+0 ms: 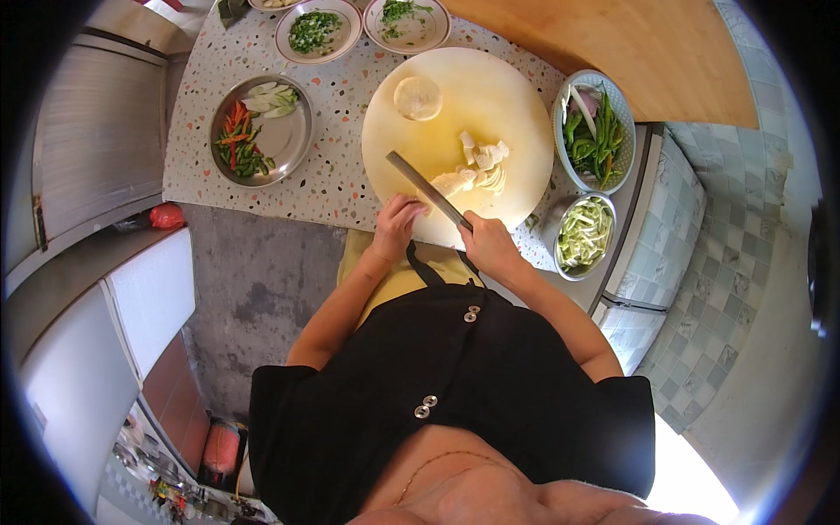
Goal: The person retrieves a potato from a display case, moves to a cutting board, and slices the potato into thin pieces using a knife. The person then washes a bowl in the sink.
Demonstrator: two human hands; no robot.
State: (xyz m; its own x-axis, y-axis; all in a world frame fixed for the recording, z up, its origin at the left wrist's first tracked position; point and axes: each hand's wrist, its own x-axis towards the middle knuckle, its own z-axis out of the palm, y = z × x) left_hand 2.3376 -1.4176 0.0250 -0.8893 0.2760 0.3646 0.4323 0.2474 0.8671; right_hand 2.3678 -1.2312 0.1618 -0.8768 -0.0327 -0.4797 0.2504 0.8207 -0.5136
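My right hand grips the handle of a kitchen knife, whose blade slants up and left over a round cutting board. My left hand is at the board's near edge, left of the blade, fingers bent; whether it holds anything cannot be told. Just beyond the knife lie pale sliced pieces of food, some in a fanned row. A pale, round, translucent item rests near the board's upper left.
Left of the board stands a steel plate with cut chillies and pale green slices. Two bowls of chopped greens stand behind. At right are a basket of green chillies and a metal bowl of shredded vegetable.
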